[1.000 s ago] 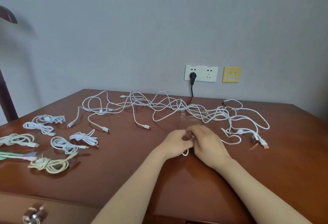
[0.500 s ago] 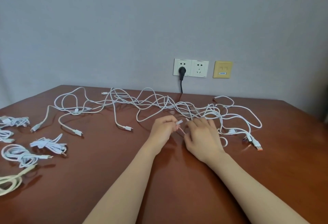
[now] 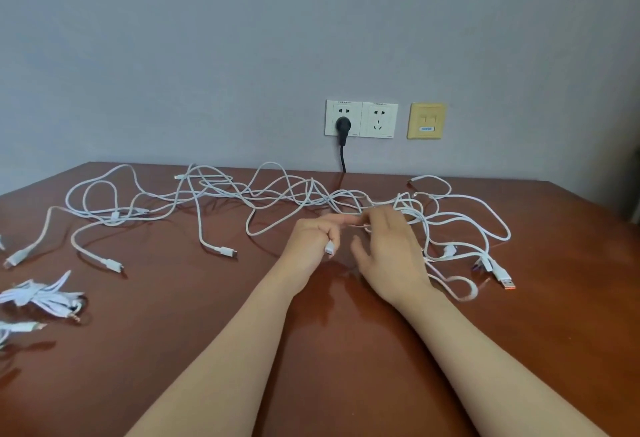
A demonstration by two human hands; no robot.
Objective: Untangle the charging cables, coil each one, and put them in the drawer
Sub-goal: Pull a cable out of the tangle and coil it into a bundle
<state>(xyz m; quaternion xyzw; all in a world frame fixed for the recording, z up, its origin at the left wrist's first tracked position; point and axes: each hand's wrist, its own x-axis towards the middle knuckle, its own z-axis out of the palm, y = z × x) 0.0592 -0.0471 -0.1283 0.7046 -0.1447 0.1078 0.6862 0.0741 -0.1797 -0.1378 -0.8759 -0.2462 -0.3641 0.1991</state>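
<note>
At the grip, the left hand (image 3: pixel 308 246) curls its lower fingers round a white connector (image 3: pixel 329 248), index finger extended to the right. Just beside it, the right hand (image 3: pixel 391 253) has thumb apart and fingers loosely spread over the strands. Motion blur prevents telling whether its fingertips hook one. Behind and to both sides of the hands, the tangled cables (image 3: pixel 332 199) sprawl across the table (image 3: pixel 207 332). Well left of the grip lie coiled cables (image 3: pixel 38 296); to the right, an orange-tipped plug (image 3: pixel 507 282).
</note>
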